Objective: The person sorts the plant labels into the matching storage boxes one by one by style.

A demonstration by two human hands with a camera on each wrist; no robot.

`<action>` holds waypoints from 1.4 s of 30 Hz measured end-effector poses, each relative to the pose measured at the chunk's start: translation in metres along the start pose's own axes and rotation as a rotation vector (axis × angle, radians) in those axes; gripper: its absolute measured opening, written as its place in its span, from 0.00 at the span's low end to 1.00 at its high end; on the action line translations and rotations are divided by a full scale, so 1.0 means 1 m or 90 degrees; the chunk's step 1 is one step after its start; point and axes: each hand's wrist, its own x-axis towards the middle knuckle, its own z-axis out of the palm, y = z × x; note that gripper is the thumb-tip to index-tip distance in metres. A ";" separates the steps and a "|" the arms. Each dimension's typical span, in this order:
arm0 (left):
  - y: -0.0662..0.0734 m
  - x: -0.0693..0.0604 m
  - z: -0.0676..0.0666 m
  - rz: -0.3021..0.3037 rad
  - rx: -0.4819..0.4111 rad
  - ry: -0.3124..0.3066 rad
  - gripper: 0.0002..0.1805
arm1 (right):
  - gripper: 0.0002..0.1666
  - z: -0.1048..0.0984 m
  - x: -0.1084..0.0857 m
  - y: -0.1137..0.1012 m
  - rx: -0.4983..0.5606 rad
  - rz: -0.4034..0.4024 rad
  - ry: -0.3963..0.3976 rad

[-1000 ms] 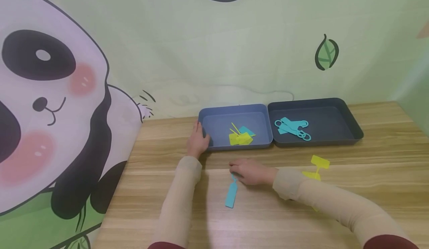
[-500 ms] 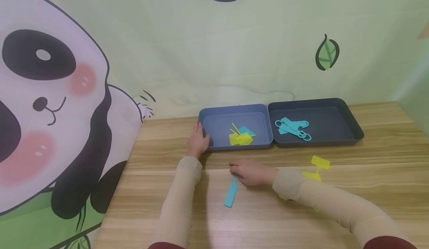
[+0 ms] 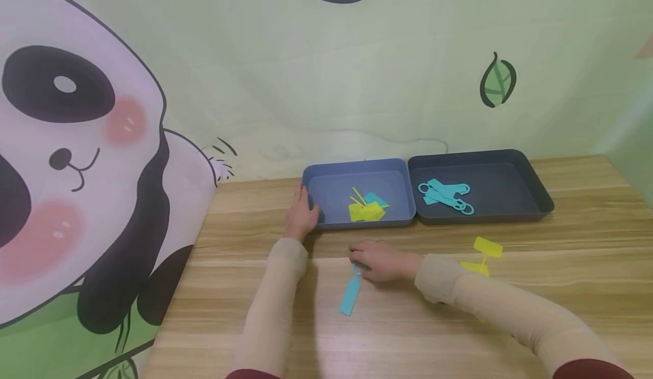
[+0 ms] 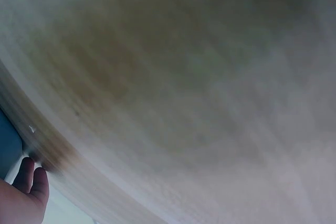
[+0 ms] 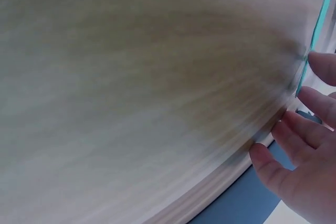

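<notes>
In the head view my left hand (image 3: 301, 217) grips the left front corner of a blue tray (image 3: 326, 169), with the fingers along its outer side. My right hand (image 3: 382, 261) is on the table in front of that tray. Its thumb and fingertips pinch the ring end of a light-blue tag (image 3: 350, 297), whose flat end points toward me. The right wrist view shows the thumb and index finger at the thin edge of the same tag (image 5: 317, 27). Inside the blue tray lie several yellow tags (image 3: 368, 212) and a light-blue piece (image 3: 374, 199).
A dark tray (image 3: 500, 183) stands against the blue one's right side, holding several light-blue ring tags (image 3: 444, 193). Yellow tags (image 3: 488, 247) lie on the wooden table (image 3: 576, 265), partly under the right forearm. A printed cloth (image 3: 433, 56) hangs behind the trays.
The flat end of the light-blue tag has swung slightly left, and a little more of its ring shows. Both hands and the trays stay in place.
</notes>
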 end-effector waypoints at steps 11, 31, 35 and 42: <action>0.001 -0.001 -0.001 -0.007 0.002 -0.001 0.36 | 0.16 0.002 0.001 0.003 -0.011 -0.031 0.031; 0.002 -0.002 -0.003 -0.001 -0.006 -0.005 0.36 | 0.07 0.000 0.004 0.000 0.018 0.019 0.005; 0.001 -0.001 -0.002 -0.004 -0.002 -0.007 0.36 | 0.12 0.000 0.003 -0.001 0.015 -0.009 0.012; 0.001 -0.001 -0.002 -0.004 -0.003 -0.004 0.36 | 0.24 -0.004 -0.001 -0.008 0.046 -0.057 -0.049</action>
